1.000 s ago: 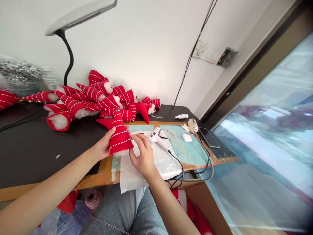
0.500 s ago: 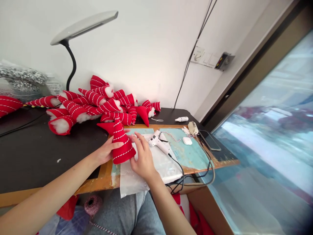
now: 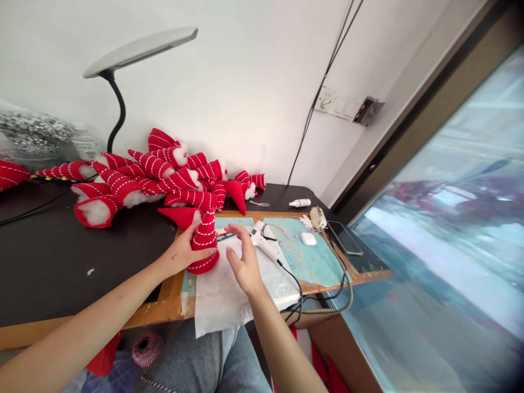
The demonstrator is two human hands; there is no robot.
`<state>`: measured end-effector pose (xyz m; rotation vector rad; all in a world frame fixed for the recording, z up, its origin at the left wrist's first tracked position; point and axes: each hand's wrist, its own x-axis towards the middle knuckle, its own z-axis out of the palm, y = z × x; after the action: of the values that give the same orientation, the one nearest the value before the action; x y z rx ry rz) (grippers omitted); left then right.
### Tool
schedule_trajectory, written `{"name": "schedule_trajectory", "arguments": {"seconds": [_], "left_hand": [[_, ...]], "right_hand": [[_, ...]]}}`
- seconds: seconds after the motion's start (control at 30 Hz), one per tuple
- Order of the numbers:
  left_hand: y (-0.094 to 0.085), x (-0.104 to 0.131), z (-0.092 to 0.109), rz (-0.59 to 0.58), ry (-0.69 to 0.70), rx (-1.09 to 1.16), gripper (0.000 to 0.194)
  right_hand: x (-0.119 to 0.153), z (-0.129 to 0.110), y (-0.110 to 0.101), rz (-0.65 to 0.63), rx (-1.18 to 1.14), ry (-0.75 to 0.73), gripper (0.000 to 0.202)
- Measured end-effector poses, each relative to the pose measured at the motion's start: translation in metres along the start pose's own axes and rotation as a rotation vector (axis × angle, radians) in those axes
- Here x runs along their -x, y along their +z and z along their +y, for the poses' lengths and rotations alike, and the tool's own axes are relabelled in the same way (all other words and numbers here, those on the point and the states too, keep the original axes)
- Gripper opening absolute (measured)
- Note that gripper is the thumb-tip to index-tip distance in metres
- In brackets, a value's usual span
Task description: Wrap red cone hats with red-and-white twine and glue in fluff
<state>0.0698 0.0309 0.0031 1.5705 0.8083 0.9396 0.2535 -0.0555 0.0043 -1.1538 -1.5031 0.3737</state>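
A red cone-shaped stuffed hat (image 3: 207, 232), wound with red-and-white cord, stands almost upright on a white sheet (image 3: 221, 305). My left hand (image 3: 186, 252) wraps round its left side, the thumb lying across the front. To the right of the hat my right hand (image 3: 244, 257) is open, fingers apart, touching nothing that I can see. A white glue gun (image 3: 266, 244) lies just beyond my right hand, its black cable running toward the table's front edge. Behind my left hand lies a plain red cone (image 3: 177, 214).
A pile of striped red stuffed cones (image 3: 159, 169) lies at the back left under a desk lamp (image 3: 141, 49). On the right are a cord piece (image 3: 284, 230), a white case (image 3: 308, 238), a phone (image 3: 344, 238) and a small white bottle (image 3: 300, 203). A cord spool (image 3: 147, 349) sits below the table edge.
The hat has gone from tilted to nearly upright on the sheet. My right hand has come off it and moved slightly right, while my left hand keeps its hold.
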Motion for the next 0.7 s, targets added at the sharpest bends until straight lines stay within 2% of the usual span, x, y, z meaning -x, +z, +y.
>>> {"name": "schedule_trajectory", "arguments": {"seconds": [0.1, 0.17, 0.27, 0.37, 0.57, 0.7], "left_hand": [[0.006, 0.001, -0.006, -0.018, 0.088, -0.16, 0.078], [0.009, 0.002, -0.009, -0.053, 0.097, -0.175, 0.079], [0.006, 0.003, -0.011, -0.12, 0.071, -0.141, 0.081], [0.001, -0.001, -0.015, -0.179, 0.074, -0.097, 0.073], [0.002, -0.011, -0.042, -0.119, 0.148, -0.121, 0.071], [0.005, -0.013, -0.055, -0.135, 0.175, -0.144, 0.073]], "right_hand": [[-0.02, -0.002, 0.003, -0.045, -0.055, 0.145, 0.043], [-0.029, -0.001, 0.005, -0.057, -0.111, 0.198, 0.035], [-0.034, 0.004, 0.004, -0.064, -0.312, 0.291, 0.028], [-0.035, 0.015, -0.002, -0.066, -0.443, 0.37, 0.032], [-0.029, 0.027, -0.004, -0.039, -0.511, 0.475, 0.044], [-0.021, 0.024, -0.002, -0.096, -0.525, 0.522, 0.045]]}}
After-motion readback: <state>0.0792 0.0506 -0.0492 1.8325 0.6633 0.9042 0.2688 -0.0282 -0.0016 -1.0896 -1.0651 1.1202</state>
